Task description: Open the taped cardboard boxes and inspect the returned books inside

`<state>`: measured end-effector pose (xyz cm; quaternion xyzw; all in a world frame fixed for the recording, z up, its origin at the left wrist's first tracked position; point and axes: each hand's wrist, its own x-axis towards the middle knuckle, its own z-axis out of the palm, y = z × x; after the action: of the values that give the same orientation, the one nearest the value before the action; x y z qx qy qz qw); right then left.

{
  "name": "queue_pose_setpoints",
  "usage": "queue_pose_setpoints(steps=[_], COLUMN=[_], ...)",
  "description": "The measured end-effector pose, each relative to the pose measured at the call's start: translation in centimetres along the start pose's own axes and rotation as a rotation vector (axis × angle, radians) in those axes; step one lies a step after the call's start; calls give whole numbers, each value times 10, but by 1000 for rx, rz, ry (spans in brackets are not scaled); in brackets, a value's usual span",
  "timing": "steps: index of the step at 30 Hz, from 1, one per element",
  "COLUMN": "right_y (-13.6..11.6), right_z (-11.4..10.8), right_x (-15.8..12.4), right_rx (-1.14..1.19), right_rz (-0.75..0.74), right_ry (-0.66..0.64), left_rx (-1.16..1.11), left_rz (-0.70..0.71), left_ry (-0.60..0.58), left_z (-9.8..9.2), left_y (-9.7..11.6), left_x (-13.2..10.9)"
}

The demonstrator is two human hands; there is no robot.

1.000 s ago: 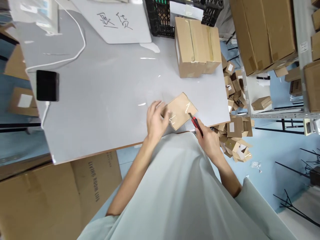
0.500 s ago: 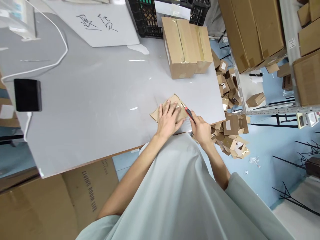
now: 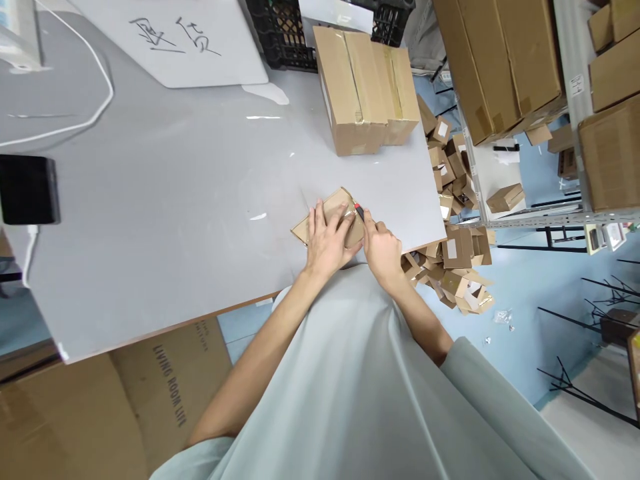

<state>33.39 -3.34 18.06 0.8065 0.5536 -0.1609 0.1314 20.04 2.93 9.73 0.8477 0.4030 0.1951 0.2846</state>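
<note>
A small flat piece of cardboard (image 3: 334,203) with shiny tape on it lies near the table's front edge. My left hand (image 3: 327,241) rests on top of it, fingers stretched out and spread. In my right hand (image 3: 381,250) is a red and black utility knife (image 3: 359,211), its tip end against the cardboard's right side. My fingers are wrapped round the knife's handle and hide most of it. The blade itself is too small to make out.
Two taped cardboard boxes (image 3: 353,93) stand at the back right, before a black crate (image 3: 280,40). A phone (image 3: 29,190) with a white cable lies at the left. Many opened boxes (image 3: 463,247) are heaped beyond the table's right edge, near shelving.
My right hand has moved left with the knife, closer to my left hand and along the cardboard's edge. The whole view has shifted slightly. My left hand still presses on the cardboard.
</note>
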Motion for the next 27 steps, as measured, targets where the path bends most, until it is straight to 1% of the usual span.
queue_pose_setpoints(steps=[4, 7, 9, 13, 17, 21, 24, 27], right_y=[-5, 3, 10, 25, 34, 30, 21, 14], right_z=[-17, -29, -33, -31, -26, -28, -28, -23], right_x=[-4, -16, -28, -46, -54, -44, -24, -6], right_rx=[-29, -65, -88, -134, -153, -89, -46, -32], right_rz=[0, -10, -12, -4, -12, -31, -48, -58], right_ry=[-49, -86, -103, -113, -115, -73, -61, -74], left_rx=[1, 17, 30, 33, 19, 20, 22, 19], left_rz=[-5, -11, -13, -4, 0, -3, -5, -6], left_ry=[10, 15, 20, 18, 13, 16, 20, 22], left_z=[2, 5, 6, 8, 7, 7, 6, 5], left_y=[1, 2, 2, 0, 0, 2, 3, 4], left_x=[-1, -3, -4, -5, -4, -3, -3, -2])
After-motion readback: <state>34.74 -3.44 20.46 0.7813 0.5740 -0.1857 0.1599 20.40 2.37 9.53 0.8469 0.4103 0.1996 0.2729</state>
